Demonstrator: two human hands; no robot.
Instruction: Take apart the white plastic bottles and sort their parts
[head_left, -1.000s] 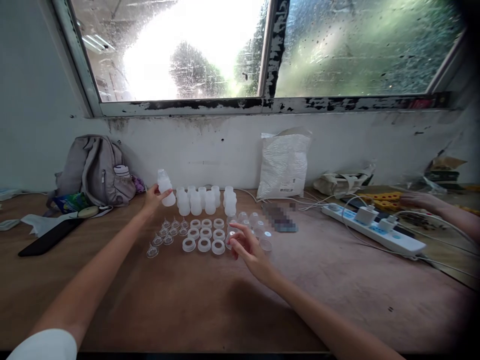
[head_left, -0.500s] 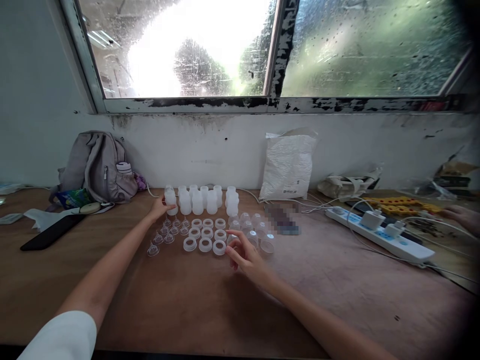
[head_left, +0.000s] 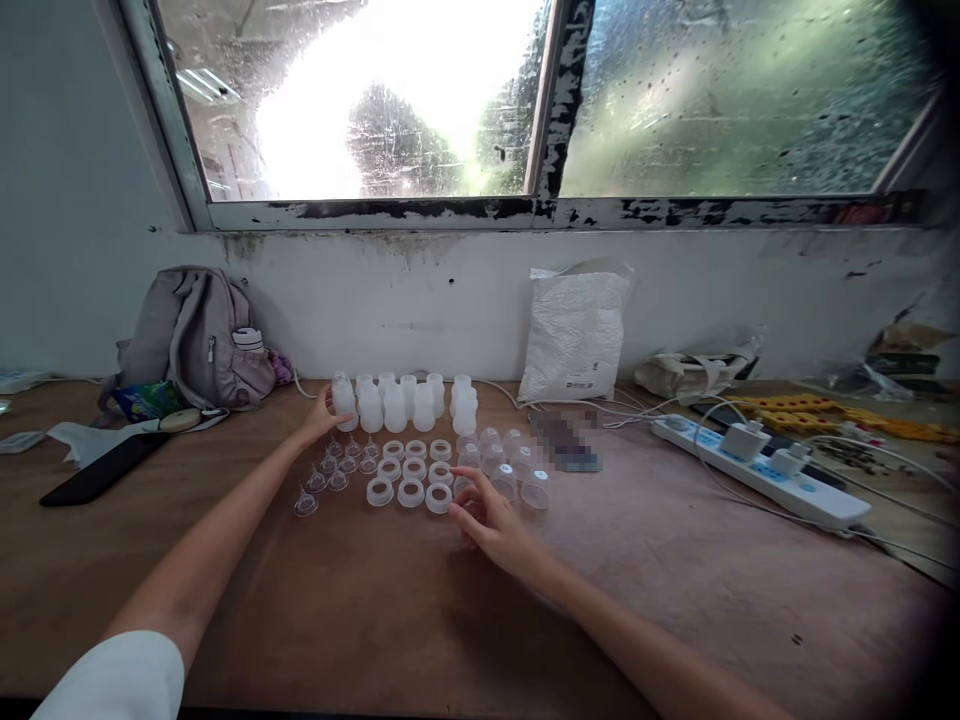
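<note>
My left hand [head_left: 321,418] grips a small white plastic bottle [head_left: 343,400] that stands at the left end of a row of several like bottles [head_left: 409,400] near the wall. In front of the row lie clear teats [head_left: 334,470], white screw rings [head_left: 411,470] and clear domed caps [head_left: 510,460], each kind grouped. My right hand [head_left: 491,515] hovers just right of the nearest ring, fingers loosely curled and apart, with nothing visibly in it.
On the wooden table [head_left: 450,600]: a grey backpack [head_left: 191,340] and black phone [head_left: 101,468] at the left, a white bag [head_left: 574,335] against the wall, a power strip [head_left: 761,470] with cables at the right, yellow parts [head_left: 817,408] beyond.
My left hand lowered the bottle from the air and stood it at the left end of the row. The other person's hand at the right edge has gone from view. My right hand barely moved.
</note>
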